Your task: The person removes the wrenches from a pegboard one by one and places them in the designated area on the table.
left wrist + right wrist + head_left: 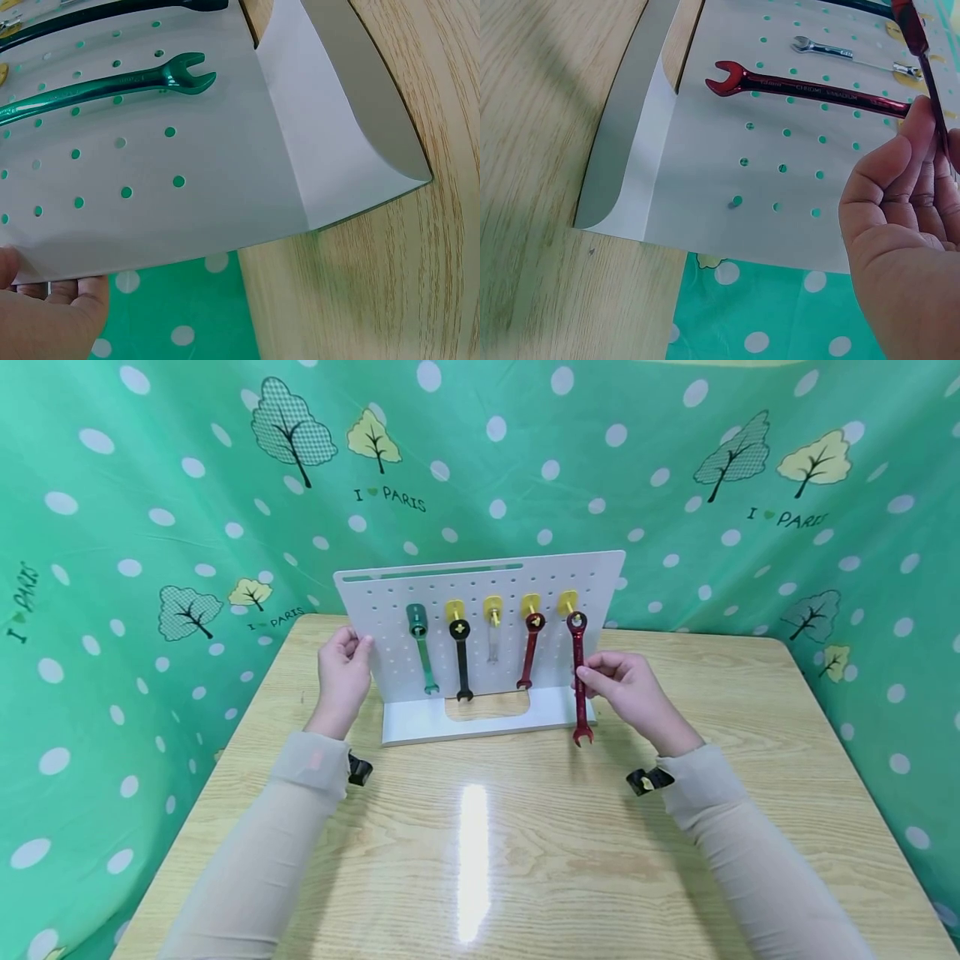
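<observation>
A white pegboard (pixel 397 668) stands on the table, with a row of yellow hooks. My left hand (pixel 343 672) grips its left edge, the thumb on the front face. My right hand (pixel 626 689) pinches a dark red combination wrench (pixel 580 693) by the shank, open end down. The wrench's ring end is at the rightmost yellow hook (pixel 566 602); whether the hook bears it I cannot tell. To its left hang another red wrench (pixel 527 660), a small silver wrench (pixel 829 51), a black wrench (pixel 462 664) and a green wrench (pixel 97 89).
The board's white base (pixel 412 722) has a cut-out and rests on the wooden table (pixel 600 860). Green dotted cloth (pixel 495 468) hangs behind and at both sides. A bright light reflection lies on the tabletop in front of the board.
</observation>
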Available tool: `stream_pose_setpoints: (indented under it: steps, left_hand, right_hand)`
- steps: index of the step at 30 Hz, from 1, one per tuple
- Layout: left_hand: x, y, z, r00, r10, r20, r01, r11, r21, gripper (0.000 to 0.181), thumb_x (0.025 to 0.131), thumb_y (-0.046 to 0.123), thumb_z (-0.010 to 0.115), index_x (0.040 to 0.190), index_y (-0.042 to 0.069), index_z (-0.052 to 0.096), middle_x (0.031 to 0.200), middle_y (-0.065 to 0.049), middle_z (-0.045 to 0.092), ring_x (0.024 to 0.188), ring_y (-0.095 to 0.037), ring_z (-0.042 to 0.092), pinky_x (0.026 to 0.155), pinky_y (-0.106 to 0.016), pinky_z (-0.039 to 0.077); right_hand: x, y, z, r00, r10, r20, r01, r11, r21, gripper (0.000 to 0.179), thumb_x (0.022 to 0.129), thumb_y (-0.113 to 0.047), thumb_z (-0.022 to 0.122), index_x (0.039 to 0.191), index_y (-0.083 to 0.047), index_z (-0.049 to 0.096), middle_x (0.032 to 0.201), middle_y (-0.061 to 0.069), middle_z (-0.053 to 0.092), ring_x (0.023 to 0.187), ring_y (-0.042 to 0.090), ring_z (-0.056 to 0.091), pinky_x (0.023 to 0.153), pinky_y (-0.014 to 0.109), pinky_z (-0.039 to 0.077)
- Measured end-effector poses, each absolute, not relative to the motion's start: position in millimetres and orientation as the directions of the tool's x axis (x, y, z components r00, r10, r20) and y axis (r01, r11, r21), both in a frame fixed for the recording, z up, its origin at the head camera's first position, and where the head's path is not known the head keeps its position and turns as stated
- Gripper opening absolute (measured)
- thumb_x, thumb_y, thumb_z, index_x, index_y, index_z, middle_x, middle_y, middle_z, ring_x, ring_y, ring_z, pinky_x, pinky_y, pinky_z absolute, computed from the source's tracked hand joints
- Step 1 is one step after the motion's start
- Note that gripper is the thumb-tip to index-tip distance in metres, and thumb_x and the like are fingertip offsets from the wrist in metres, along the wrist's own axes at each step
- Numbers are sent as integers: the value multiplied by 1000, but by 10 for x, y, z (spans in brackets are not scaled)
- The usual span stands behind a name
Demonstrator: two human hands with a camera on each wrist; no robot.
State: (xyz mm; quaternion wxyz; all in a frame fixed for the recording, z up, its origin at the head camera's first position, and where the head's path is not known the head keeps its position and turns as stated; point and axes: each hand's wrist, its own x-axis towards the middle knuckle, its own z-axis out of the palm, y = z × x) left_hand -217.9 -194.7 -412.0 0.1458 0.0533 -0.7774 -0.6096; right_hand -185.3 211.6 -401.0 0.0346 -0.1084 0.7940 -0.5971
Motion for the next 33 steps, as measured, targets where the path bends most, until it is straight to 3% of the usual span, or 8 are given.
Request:
stream_pose_setpoints:
  steps: [20, 27, 33]
  left_hand:
    - [-2173, -1929, -4121, -948, -275, 163, 95, 247, 964, 26, 108, 12, 52, 125, -6, 61, 117, -21, 68, 103, -22, 63, 95, -36, 52]
    - [-2164, -1940, -4102, -951, -266, 159, 87, 265, 960, 29, 108, 15, 51, 126, -5, 61, 120, -20, 67, 106, -23, 63, 95, -34, 52]
    - [-2177, -1946, -4114, -953, -257, 163, 91, 269, 959, 28, 108, 14, 51, 126, -5, 60, 121, -21, 67, 107, -24, 63, 96, -34, 51]
  right_hand:
    - [-1873, 2113, -3980, -973, -211, 90, -147, 275, -950, 27, 102, -17, 65, 109, 10, 67, 94, 15, 72, 80, 22, 68, 78, 31, 57]
    - [-1849, 2133, -3978, -970, -218, 108, -172, 299, -938, 22, 102, -18, 66, 106, 3, 70, 95, 14, 72, 82, 25, 68, 79, 34, 57]
    - [-1818, 2160, -3970, -971, -214, 110, -171, 294, -940, 24, 102, -16, 66, 108, 6, 68, 98, 19, 72, 83, 26, 68, 79, 35, 57]
